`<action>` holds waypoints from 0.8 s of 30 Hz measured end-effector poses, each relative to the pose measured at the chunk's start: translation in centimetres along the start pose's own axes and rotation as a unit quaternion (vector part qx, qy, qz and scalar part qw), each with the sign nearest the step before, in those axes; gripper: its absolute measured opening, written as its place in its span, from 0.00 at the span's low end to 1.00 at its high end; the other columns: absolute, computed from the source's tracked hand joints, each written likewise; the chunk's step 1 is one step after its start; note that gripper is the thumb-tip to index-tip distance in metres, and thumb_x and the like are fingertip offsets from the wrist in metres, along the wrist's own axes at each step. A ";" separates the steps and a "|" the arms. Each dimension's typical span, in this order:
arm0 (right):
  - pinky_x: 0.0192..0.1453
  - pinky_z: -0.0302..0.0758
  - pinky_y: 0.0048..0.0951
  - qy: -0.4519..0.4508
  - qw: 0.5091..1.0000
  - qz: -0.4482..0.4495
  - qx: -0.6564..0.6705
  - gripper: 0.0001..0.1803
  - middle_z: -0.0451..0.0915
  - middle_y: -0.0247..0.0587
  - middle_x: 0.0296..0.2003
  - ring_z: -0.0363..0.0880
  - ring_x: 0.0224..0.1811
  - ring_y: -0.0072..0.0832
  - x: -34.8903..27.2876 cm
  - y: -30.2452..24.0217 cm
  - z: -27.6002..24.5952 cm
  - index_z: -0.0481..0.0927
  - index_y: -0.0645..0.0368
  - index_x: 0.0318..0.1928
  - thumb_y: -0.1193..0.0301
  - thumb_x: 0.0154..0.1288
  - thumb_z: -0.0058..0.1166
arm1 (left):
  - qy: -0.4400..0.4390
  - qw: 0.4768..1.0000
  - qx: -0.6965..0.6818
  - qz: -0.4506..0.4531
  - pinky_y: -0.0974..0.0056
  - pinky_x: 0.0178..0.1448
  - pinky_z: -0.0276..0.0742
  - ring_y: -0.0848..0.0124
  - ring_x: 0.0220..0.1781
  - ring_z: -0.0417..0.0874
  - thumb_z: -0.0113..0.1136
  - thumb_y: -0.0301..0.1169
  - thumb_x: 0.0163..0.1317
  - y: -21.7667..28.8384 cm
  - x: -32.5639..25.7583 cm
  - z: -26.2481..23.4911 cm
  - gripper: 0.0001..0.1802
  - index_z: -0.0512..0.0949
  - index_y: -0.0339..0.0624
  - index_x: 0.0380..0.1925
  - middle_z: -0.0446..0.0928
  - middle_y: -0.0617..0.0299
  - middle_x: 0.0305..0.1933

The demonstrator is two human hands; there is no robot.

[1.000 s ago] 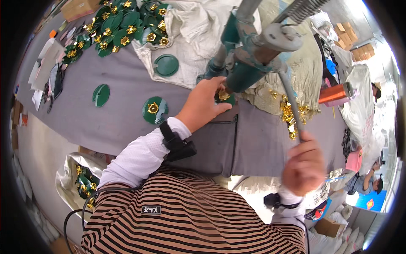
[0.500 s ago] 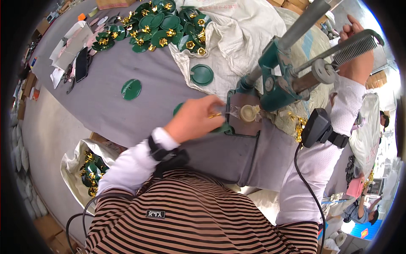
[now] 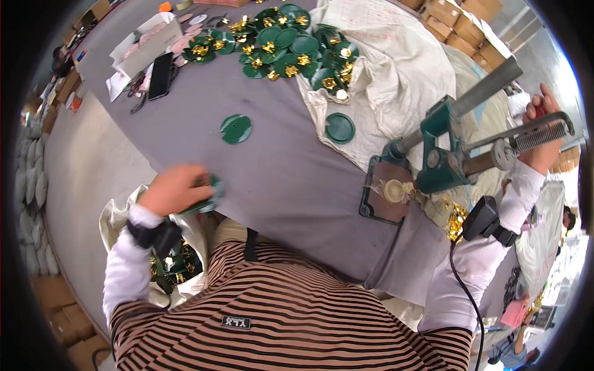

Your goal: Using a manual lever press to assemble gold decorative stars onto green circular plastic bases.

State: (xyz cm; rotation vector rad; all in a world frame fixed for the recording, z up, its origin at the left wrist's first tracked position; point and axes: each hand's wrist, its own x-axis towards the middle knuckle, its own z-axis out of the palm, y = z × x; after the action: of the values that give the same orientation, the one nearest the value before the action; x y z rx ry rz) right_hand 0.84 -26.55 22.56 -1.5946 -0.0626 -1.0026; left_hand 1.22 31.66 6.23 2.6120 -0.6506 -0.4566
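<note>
Here the left hand [image 3: 176,188] pinches a green disc [image 3: 207,193] at the table edge [image 3: 117,185], lower left, while the right hand [image 3: 541,133] grips the press lever [image 3: 526,133], upper right.

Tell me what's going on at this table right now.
A person in a striped top sits at a grey table with a green hand press. The right hand is raised, gripping the press lever. The left hand is at the near table edge, holding a green disc over a bag of finished pieces. Two bare green discs lie on the table, and a pile of green discs with gold fittings sits at the far side.
</note>
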 end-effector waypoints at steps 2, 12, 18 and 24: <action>0.31 0.68 0.16 -0.034 0.999 0.011 0.018 0.20 0.77 0.35 0.31 0.71 0.29 0.19 0.6 -0.6 -1.4 0.75 0.69 0.57 0.70 0.69 0.53 | -0.025 0.992 0.028 -0.121 0.54 0.37 0.74 0.53 0.33 0.81 0.65 0.41 0.51 -2.7 -4.7 -2.2 0.16 0.78 0.39 0.28 0.79 0.49 0.28; 0.19 0.56 0.11 0.048 0.997 0.005 -0.056 0.19 0.73 0.30 0.32 0.63 0.23 0.12 -1.2 -1.0 1.1 0.75 0.65 0.56 0.66 0.71 0.48 | 0.199 0.976 0.008 0.084 0.55 0.64 0.69 0.50 0.60 0.74 0.65 0.48 0.57 -2.5 10.0 -3.8 0.26 0.79 0.44 0.51 0.77 0.48 0.56; 0.16 0.50 0.12 0.086 0.995 0.022 -0.041 0.20 0.68 0.29 0.31 0.57 0.20 0.10 -1.5 -1.4 -0.7 0.72 0.63 0.56 0.62 0.73 0.47 | 0.454 0.882 0.116 0.046 0.49 0.71 0.59 0.48 0.69 0.63 0.66 0.52 0.53 -3.9 29.0 -8.4 0.30 0.79 0.51 0.53 0.66 0.46 0.67; 0.17 0.47 0.13 0.152 0.984 0.020 -0.088 0.19 0.66 0.27 0.33 0.55 0.21 0.09 -2.8 -2.2 -0.1 0.72 0.60 0.58 0.62 0.75 0.43 | 0.317 0.911 0.058 -0.258 0.41 0.74 0.49 0.48 0.76 0.52 0.47 0.73 0.52 -16.8 36.7 -15.0 0.45 0.68 0.63 0.66 0.55 0.50 0.75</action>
State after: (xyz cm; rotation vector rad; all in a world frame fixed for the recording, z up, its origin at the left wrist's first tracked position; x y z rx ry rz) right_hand -2.17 -24.66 22.60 -1.5766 0.2726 -1.2369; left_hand 44.18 31.36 3.75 2.7852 0.2413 0.3088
